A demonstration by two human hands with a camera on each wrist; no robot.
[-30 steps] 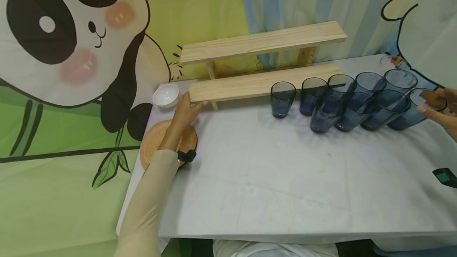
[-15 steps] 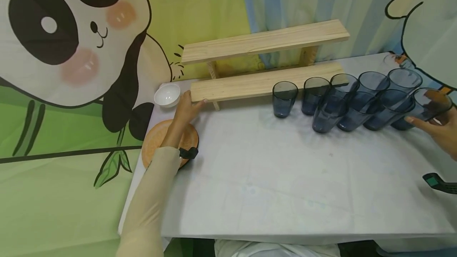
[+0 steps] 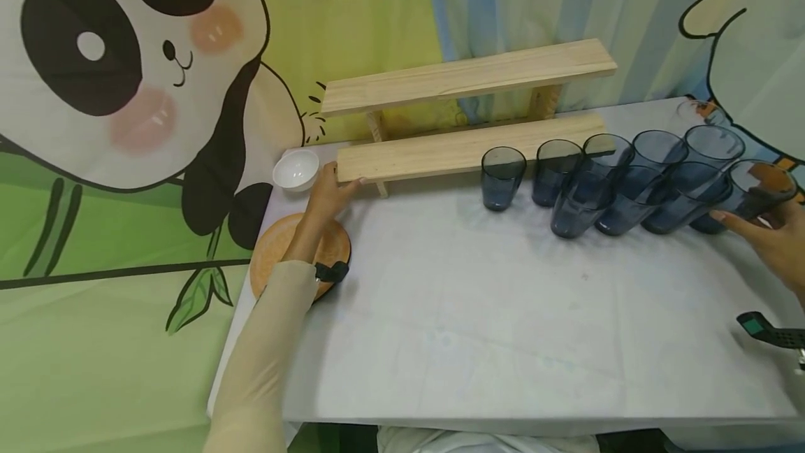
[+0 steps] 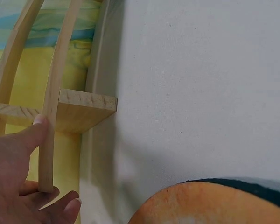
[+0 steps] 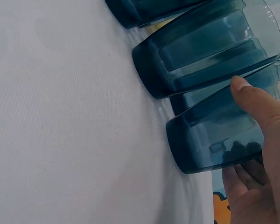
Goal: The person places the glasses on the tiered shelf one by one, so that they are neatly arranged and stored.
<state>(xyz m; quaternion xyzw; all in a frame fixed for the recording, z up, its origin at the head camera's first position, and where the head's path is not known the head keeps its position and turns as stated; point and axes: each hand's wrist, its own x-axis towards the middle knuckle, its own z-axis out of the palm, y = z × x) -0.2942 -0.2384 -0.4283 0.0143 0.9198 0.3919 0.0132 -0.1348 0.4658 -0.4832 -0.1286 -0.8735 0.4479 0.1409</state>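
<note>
A two-tier wooden shelf (image 3: pixel 428 154) stands at the back of the table. At its left end my left hand (image 3: pixel 327 198) grips the lower board, thumb on top and fingers beneath, as the left wrist view (image 4: pixel 47 140) also shows. Two rows of dark blue-tinted drinking glasses (image 3: pixel 581 205) stand to the right, upright and close together. My right hand (image 3: pixel 767 236) holds the front-row glass at the far right (image 5: pixel 205 140). Its thumb lies on the near side of that glass, and its fingers curl behind it. The glass's base appears to be on the table.
A small white bowl (image 3: pixel 295 170) sits left of the shelf. Under my left forearm is a round orange-brown plate (image 3: pixel 270 257) with a dark edge, near the left table edge. One glass (image 3: pixel 502 179) stands slightly apart, in front of the lower board.
My right hand has come down from the rim of the far-right glass and in around its side. The left hand keeps its grip on the shelf board.
</note>
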